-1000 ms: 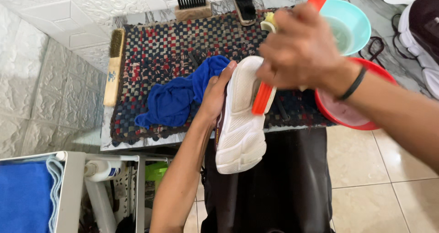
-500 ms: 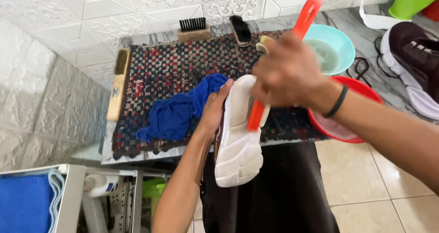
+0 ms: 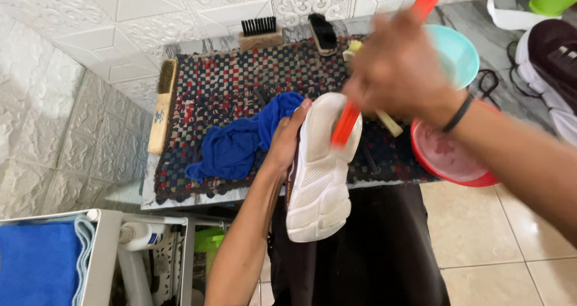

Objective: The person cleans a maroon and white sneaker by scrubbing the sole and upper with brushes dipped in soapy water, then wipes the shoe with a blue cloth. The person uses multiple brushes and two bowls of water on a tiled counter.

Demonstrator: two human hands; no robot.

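Note:
My left hand grips a shoe from its side, white sole turned up, over the front edge of a low table. My right hand, blurred by motion, holds an orange-handled brush whose lower end lies on the sole near the toe. A black band circles my right wrist. A crumpled blue cloth lies just left of the shoe on a checked woven mat.
A wooden brush lies at the mat's left edge, two more brushes along the back. A teal bowl and a red basin stand at right, another shoe beyond. A rack with a blue towel and a bottle is lower left.
My right hand has swung the orange brush back and forth across the sole. The left hand has kept the shoe in the same grip. The view has shifted slightly.

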